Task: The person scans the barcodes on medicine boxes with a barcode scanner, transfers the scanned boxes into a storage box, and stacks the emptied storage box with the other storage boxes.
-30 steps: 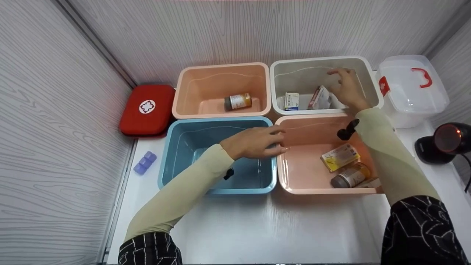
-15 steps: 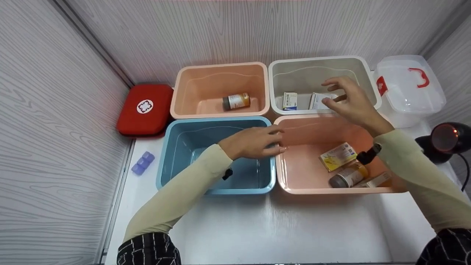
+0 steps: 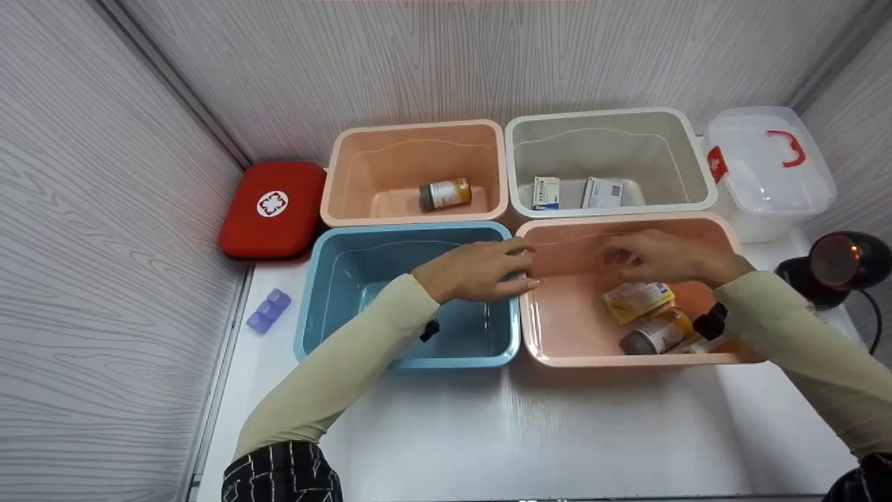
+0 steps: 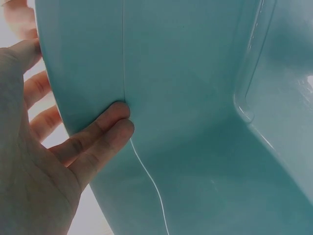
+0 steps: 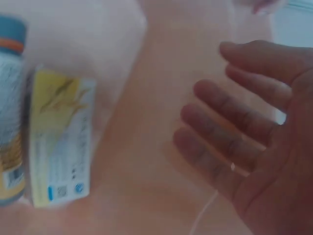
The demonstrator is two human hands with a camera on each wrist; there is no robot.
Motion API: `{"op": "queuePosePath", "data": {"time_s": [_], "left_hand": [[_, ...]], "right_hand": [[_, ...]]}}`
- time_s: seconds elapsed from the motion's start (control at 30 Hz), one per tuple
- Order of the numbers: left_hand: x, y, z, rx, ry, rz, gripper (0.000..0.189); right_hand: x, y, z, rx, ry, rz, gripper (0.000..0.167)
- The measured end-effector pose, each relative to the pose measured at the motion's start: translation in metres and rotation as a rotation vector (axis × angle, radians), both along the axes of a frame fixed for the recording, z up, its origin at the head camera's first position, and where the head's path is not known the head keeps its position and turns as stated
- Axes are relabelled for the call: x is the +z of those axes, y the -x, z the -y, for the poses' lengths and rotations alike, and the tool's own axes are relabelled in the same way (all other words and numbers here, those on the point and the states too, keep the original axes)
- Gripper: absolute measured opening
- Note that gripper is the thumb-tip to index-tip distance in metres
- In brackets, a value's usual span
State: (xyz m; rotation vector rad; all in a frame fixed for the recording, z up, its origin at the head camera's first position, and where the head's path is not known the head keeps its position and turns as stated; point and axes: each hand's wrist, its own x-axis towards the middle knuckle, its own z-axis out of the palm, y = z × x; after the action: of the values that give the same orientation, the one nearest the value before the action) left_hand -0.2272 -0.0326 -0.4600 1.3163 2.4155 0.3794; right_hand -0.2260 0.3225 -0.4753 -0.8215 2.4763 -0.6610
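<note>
My left hand (image 3: 481,270) rests at the right rim of the blue bin (image 3: 418,364), holding no loose object. In the left wrist view, two fairly straight fingertips (image 4: 122,127) touch the bin's inner wall while other fingers lie beyond its edge. My right hand (image 3: 658,258), blurred, hovers over the front pink bin (image 3: 627,360) with loosely bent fingers. Nothing is in its grasp in the right wrist view. Below it lie a yellow-and-white medicine box (image 3: 635,301), a grey-capped bottle (image 3: 658,333) and another box partly hidden by the bottle and wrist.
Behind stand a pink bin (image 3: 418,127) with a bottle (image 3: 446,194) and a grey-white bin (image 3: 613,115) with two medicine boxes. A red case (image 3: 272,209) and purple pill box (image 3: 268,312) lie left. A clear lidded box (image 3: 770,164) and black scanner (image 3: 850,261) stand right.
My right hand has come out of the back grey-white bin, moving towards me and over the front pink bin. The left hand keeps its place.
</note>
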Motion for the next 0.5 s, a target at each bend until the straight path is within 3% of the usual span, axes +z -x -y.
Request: {"op": "queuePosePath", "data": {"time_s": [0.2,0.5], "left_hand": [[-0.001,-0.001,-0.002,0.007,0.013,0.011,0.056],[0.000,0.001,0.000,0.013,0.008,0.015,0.053]], "right_hand": [[-0.027,0.002,-0.009,0.000,-0.142,0.143,0.040],[-0.039,0.007,-0.015,-0.130,-0.359,0.250,0.046]]}}
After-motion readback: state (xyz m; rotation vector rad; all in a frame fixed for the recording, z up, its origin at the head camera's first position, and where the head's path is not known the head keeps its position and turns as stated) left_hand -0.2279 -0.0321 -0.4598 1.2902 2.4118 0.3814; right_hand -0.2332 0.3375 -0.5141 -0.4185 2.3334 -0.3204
